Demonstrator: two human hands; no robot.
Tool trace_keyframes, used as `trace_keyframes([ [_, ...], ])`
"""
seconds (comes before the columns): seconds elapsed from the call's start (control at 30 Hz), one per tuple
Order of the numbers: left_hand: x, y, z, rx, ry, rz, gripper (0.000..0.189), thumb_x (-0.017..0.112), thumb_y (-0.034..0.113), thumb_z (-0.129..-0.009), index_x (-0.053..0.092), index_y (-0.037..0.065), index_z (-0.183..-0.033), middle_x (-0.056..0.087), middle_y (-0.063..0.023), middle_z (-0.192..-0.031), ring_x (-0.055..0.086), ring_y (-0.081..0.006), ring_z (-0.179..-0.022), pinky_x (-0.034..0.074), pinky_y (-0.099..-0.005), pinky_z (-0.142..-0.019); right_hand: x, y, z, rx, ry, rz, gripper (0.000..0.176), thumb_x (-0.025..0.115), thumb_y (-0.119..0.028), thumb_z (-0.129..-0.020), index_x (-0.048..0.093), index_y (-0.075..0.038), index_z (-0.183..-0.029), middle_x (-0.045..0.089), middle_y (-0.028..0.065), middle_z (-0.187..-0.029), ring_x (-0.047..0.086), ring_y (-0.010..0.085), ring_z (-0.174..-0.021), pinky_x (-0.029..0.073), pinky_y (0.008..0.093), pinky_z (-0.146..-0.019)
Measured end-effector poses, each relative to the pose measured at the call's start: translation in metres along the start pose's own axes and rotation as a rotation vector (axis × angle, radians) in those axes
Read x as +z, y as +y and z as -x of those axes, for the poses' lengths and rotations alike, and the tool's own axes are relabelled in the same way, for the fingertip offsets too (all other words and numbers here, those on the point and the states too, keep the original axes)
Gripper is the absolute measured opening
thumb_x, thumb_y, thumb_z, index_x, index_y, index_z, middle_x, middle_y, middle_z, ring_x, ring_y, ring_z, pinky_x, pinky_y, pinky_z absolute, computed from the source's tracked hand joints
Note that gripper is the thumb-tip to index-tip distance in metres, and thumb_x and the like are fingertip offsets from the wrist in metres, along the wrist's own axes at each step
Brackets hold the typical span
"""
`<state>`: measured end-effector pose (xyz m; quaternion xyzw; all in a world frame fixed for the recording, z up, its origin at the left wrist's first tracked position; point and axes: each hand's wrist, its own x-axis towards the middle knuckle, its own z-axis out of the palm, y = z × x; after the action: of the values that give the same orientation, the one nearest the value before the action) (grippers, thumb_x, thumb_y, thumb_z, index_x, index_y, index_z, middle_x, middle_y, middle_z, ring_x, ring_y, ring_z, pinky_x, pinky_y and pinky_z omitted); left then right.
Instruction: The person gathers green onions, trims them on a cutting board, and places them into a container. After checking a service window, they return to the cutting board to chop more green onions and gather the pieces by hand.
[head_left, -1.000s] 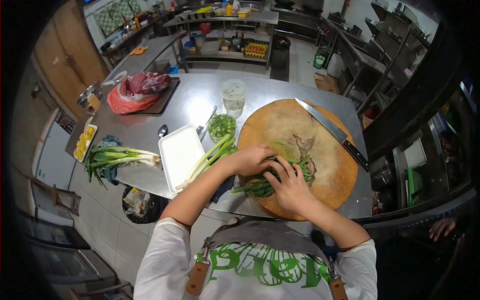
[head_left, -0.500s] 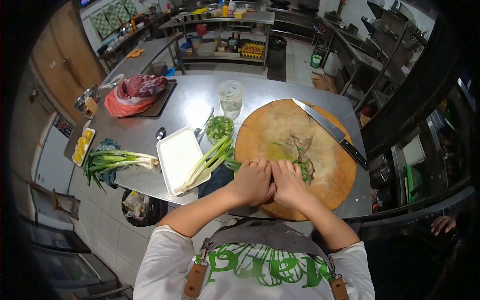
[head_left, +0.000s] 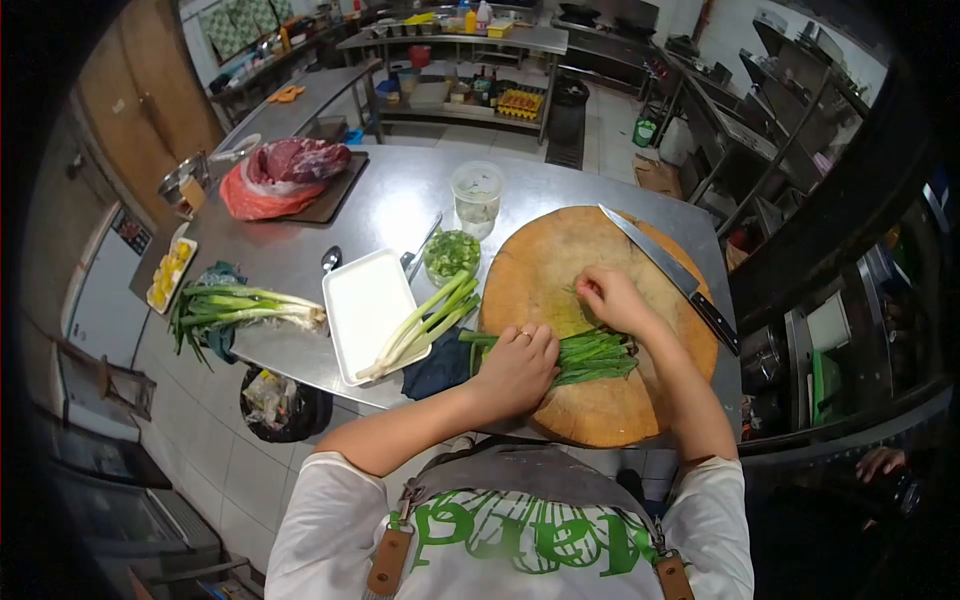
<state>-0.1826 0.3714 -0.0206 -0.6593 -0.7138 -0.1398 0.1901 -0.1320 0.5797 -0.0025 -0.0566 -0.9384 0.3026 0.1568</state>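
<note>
A bunch of scallion greens (head_left: 597,358) lies across the near part of the round wooden chopping board (head_left: 560,408). My left hand (head_left: 518,366) presses down on the bunch, its fingers curled over the leaves. Above the greens, near the board's middle, my right hand (head_left: 608,298) is closed in a pinch; a small green bit shows by its fingertips, too small to make out. On the board's right edge rests a kitchen knife (head_left: 655,255), blade pointing away and handle towards me. White scallion stalks (head_left: 425,325) lie over the edge of a white tray (head_left: 368,300) to the left.
Chopped scallions fill a tub (head_left: 452,257) beside a clear plastic container (head_left: 477,198). Further left are a spoon (head_left: 331,259), more scallions (head_left: 250,306), a tray of yellow pieces (head_left: 171,275) and raw meat (head_left: 295,170) in a red bag. A bin (head_left: 275,400) stands below the table.
My hands were together at the board's near-left side. The right hand has moved away and right, while the left stays low. The scallion greens now lie spread out on the board.
</note>
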Motion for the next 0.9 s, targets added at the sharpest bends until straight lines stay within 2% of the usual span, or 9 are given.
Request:
trace_keyframes([
  [0.2,0.001,0.009,-0.004,-0.098,-0.054,0.101,0.028,0.054,0.025,-0.074,0.051,0.0,-0.086,0.047,-0.0109,-0.084,0.047,-0.0247,-0.08,0.036,-0.0345,-0.069,0.001,-0.066,-0.017,-0.09,-0.261,-0.08,0.008,0.054,-0.007,-0.074,0.055,0.001,-0.075,0.057,0.0187,-0.073,0.056,0.031,-0.067,0.044,0.0356,-0.06],
  [0.3,0.006,0.01,-0.001,-0.135,0.015,0.153,0.029,0.055,0.024,-0.072,0.051,-0.001,-0.088,0.047,-0.0111,-0.084,0.047,-0.025,-0.08,0.037,-0.0349,-0.069,-0.006,-0.054,-0.025,-0.18,-0.086,0.294,0.009,0.055,-0.005,-0.07,0.056,0.001,-0.077,0.057,0.0207,-0.072,0.056,0.0351,-0.069,0.045,0.039,-0.062],
  [0.37,0.006,0.011,-0.001,-0.166,0.004,0.166,0.032,0.055,0.023,-0.073,0.051,-0.002,-0.093,0.048,-0.0115,-0.087,0.047,-0.0251,-0.082,0.038,-0.0344,-0.072,-0.021,-0.028,-0.02,0.005,-0.167,0.472,0.01,0.054,-0.003,-0.067,0.057,0.002,-0.076,0.057,0.0222,-0.071,0.056,0.038,-0.071,0.045,0.0417,-0.064],
  [0.6,0.004,0.015,-0.003,-0.241,-0.095,0.177,0.04,0.053,0.027,-0.077,0.049,-0.004,-0.102,0.047,-0.0139,-0.097,0.045,-0.0267,-0.094,0.036,-0.0368,-0.083,-0.033,-0.004,0.007,0.041,-0.252,0.442,0.008,0.054,0.0,-0.064,0.058,0.002,-0.071,0.057,0.0227,-0.071,0.056,0.0375,-0.07,0.044,0.0418,-0.063],
  [0.67,0.001,0.016,-0.004,-0.268,-0.097,0.178,0.04,0.052,0.028,-0.078,0.048,-0.005,-0.103,0.047,-0.0142,-0.099,0.044,-0.0274,-0.095,0.035,-0.0382,-0.085,-0.033,-0.002,0.007,-0.044,-0.255,0.394,0.008,0.056,0.0,-0.063,0.057,0.002,-0.071,0.055,0.0222,-0.066,0.056,0.0329,-0.061,0.044,0.0377,-0.057],
  [0.7,-0.006,0.015,-0.005,-0.286,0.048,0.173,0.039,0.052,0.026,-0.079,0.049,-0.005,-0.102,0.048,-0.0157,-0.099,0.045,-0.0285,-0.096,0.036,-0.0392,-0.084,-0.033,-0.007,0.005,-0.05,-0.262,0.396,0.008,0.056,0.0,-0.063,0.057,0.002,-0.071,0.055,0.0222,-0.066,0.056,0.0329,-0.061,0.044,0.0377,-0.057],
  [0.77,-0.026,0.007,-0.005,-0.318,0.197,0.161,0.037,0.052,0.025,-0.079,0.049,-0.005,-0.1,0.049,-0.0173,-0.099,0.046,-0.0296,-0.096,0.037,-0.0401,-0.083,-0.035,-0.022,-0.002,0.072,-0.185,0.205,0.005,0.054,0.0,-0.066,0.054,0.002,-0.071,0.053,0.013,-0.058,0.051,0.0183,-0.05,0.04,0.0274,-0.05],
  [0.83,-0.053,-0.015,0.006,-0.407,0.243,0.594,0.029,0.054,0.018,-0.078,0.05,-0.002,-0.098,0.055,-0.0188,-0.089,0.054,-0.0298,-0.085,0.042,-0.0399,-0.074,-0.035,-0.033,-0.009,0.064,-0.106,0.034,0.005,0.053,0.0,-0.067,0.053,0.002,-0.071,0.051,0.0078,-0.059,0.047,0.0117,-0.051,0.037,0.0229,-0.049],
  [0.9,-0.061,-0.03,0.033,-0.741,0.398,0.799,0.023,0.056,0.01,-0.074,0.051,0.0,-0.095,0.057,-0.0176,-0.076,0.058,-0.0307,-0.067,0.045,-0.0395,-0.061,-0.033,-0.05,-0.01,0.064,-0.023,-0.145,0.004,0.052,0.001,-0.068,0.052,0.001,-0.071,0.049,0.0026,-0.059,0.042,0.0051,-0.051,0.034,0.0184,-0.048],
])
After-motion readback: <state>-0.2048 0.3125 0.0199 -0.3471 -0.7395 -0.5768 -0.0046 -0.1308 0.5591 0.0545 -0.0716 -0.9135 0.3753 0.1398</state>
